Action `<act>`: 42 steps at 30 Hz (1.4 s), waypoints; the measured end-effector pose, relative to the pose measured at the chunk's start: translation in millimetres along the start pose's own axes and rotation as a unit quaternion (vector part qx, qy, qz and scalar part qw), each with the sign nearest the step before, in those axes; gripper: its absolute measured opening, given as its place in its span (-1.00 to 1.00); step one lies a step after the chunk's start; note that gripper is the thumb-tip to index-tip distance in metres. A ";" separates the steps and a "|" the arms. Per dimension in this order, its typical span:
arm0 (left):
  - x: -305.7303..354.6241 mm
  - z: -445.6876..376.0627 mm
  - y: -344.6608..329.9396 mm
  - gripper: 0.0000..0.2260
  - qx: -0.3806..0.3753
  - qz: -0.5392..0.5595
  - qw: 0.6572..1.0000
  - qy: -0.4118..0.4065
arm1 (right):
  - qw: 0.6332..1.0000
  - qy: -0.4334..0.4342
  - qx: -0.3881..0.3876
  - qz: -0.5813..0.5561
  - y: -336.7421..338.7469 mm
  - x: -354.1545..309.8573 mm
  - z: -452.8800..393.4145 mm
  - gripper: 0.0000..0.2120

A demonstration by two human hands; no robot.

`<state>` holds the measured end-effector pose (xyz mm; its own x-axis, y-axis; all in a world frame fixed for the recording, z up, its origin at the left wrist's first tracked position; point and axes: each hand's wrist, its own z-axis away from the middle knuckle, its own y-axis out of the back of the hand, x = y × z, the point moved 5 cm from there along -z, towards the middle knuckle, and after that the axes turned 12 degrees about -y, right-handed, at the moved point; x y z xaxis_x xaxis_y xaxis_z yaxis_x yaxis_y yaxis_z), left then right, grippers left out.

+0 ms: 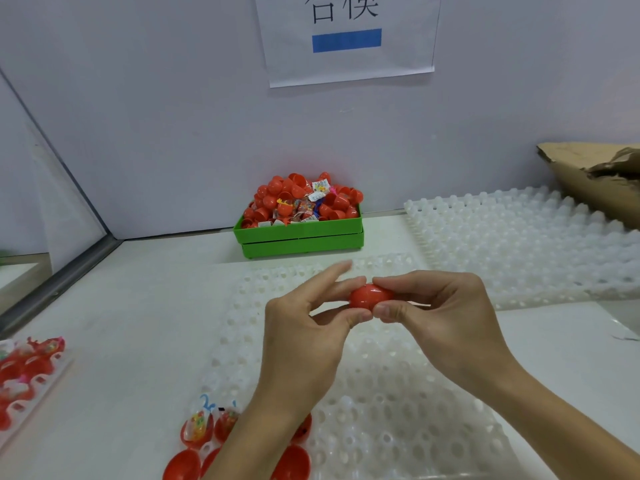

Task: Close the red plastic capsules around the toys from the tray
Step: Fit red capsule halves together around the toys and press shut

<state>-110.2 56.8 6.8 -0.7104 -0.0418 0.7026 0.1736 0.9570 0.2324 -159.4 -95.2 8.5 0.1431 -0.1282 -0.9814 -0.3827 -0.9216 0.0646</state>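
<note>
The red capsule (371, 296) is pinched at both ends by the left hand (304, 327) and right hand (446, 317) — light, hard, smooth, probably slippery — best held there.

A paper sign (348, 36) hangs on the wall at twelve o'clock. Torn cardboard (595, 178) lies at two o'clock. The white table (138, 306) spreads below.
</note>
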 end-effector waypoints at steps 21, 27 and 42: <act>-0.5 -4.2 3.5 -0.70 0.033 0.051 0.997 0.048 | 0.999 -0.008 -0.017 -0.044 -1.6 1.4 0.1 -0.71; 1.7 -3.3 2.8 -0.67 0.020 0.015 0.999 0.034 | 1.000 0.001 -0.013 -0.023 -1.0 3.8 0.5 -0.64; 15.5 -0.5 -8.3 -0.83 -0.038 -0.185 0.961 -0.201 | 0.995 -0.064 -0.057 -0.043 -9.4 20.8 -1.5 -0.78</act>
<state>-122.4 48.1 16.1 -0.9370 -0.2456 0.2486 -0.1028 0.8736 0.4756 -151.5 -89.8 -12.3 0.0507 -0.0055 -0.9987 -0.2663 -0.9639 -0.0083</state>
